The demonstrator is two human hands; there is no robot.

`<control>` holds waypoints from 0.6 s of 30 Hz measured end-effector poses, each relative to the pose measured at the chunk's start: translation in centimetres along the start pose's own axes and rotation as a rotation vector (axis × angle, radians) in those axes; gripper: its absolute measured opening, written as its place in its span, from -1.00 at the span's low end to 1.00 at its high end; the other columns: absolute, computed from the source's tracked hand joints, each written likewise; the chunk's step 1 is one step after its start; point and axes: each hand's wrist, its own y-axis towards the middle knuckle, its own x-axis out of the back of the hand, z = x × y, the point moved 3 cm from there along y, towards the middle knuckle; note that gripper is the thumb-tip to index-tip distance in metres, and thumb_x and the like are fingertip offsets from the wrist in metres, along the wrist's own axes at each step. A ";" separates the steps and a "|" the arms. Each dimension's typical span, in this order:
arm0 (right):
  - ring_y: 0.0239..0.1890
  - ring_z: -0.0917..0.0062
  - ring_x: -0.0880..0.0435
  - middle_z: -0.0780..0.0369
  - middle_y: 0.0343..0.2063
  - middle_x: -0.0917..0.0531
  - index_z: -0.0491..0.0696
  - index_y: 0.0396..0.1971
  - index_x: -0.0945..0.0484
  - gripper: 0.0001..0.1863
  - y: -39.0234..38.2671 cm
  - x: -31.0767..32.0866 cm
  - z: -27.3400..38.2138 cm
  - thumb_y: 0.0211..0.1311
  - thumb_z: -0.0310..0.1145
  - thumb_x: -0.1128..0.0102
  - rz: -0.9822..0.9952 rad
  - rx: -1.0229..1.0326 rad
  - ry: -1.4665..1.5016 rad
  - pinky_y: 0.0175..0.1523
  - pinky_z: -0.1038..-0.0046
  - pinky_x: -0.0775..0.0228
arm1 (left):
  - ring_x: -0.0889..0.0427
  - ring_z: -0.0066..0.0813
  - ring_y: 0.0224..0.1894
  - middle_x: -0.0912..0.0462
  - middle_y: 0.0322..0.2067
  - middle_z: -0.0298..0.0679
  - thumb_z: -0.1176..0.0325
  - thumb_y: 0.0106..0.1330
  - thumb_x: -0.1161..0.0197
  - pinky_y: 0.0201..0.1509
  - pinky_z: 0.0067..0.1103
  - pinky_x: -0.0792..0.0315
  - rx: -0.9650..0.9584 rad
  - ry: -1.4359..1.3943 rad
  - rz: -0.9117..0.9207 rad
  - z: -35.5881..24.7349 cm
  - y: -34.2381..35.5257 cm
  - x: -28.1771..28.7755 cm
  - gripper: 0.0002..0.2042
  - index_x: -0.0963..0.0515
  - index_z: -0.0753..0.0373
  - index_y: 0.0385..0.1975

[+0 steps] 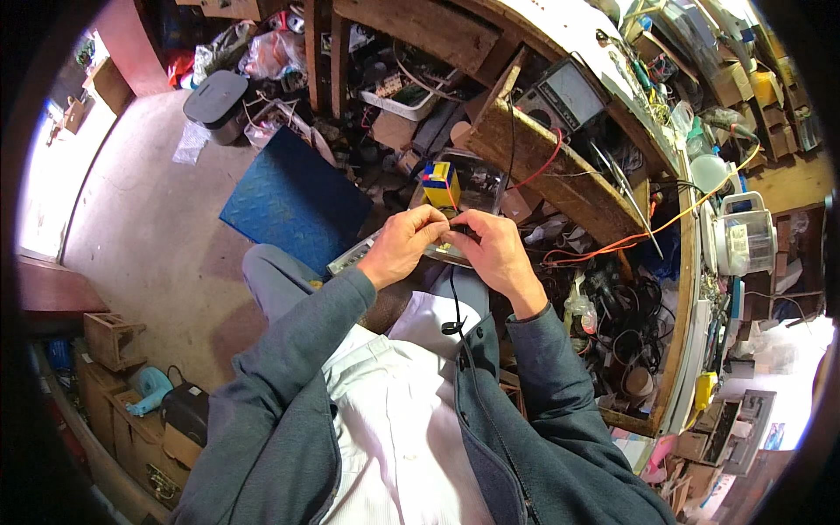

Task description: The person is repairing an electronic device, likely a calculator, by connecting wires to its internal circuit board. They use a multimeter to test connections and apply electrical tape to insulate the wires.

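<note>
My left hand [402,244] and my right hand [493,252] meet in front of my lap, fingertips almost touching. Both pinch at a small dark piece between them, too small and too covered by the fingers to name. Just beyond the fingers stands a yellow and blue box-shaped block [440,185], possibly a battery, with a thin red wire [451,196] running from it toward my fingers. The block rests on a dark, shiny tray-like surface [481,181], partly hidden by my hands. Below the hands, a black cable [456,302] hangs down along my jacket.
Left of my knees lies a blue textured sheet [293,201], with a grey lidded bin [217,105] behind it. A wooden drawer [560,157] holding a grey meter-like device [564,94] juts out at the right. Orange cable [604,252] and tangled black cables [617,324] lie by my right arm.
</note>
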 end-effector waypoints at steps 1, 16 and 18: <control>-0.44 0.32 -0.70 0.08 -0.47 -0.67 -0.21 -0.22 -0.65 -0.80 0.0 0.1 -0.5 0.25 -0.40 -0.31 0.019 0.034 0.014 -0.34 0.34 -0.50 | -0.49 -0.68 -0.32 -0.58 -0.40 -0.42 0.33 0.52 -0.16 -0.19 -0.64 -0.44 -0.002 -0.005 -0.005 0.0 0.0 0.1 -0.81 -0.57 0.36 -0.19; -0.38 0.14 -0.61 0.10 -0.47 -0.57 -0.12 -0.36 -0.56 -0.87 -0.4 -0.2 -1.1 0.04 -0.56 -0.22 -0.329 0.192 -0.300 -0.28 0.19 -0.47 | -0.55 -0.54 -0.38 -0.63 -0.48 -0.22 0.28 0.53 -0.09 -0.22 -0.50 -0.46 -0.062 0.179 -0.008 -1.5 0.3 -1.0 -0.73 -0.57 0.39 -0.28; -0.40 0.14 -0.61 0.09 -0.49 -0.57 -0.12 -0.39 -0.56 -0.89 0.0 0.1 -0.8 0.03 -0.57 -0.22 -0.419 0.219 -0.356 -0.29 0.18 -0.47 | -0.56 -0.51 -0.41 -0.63 -0.50 -0.18 0.28 0.52 -0.10 -0.25 -0.48 -0.46 -0.097 0.221 -0.060 -1.9 0.6 -1.4 -0.72 -0.58 0.39 -0.29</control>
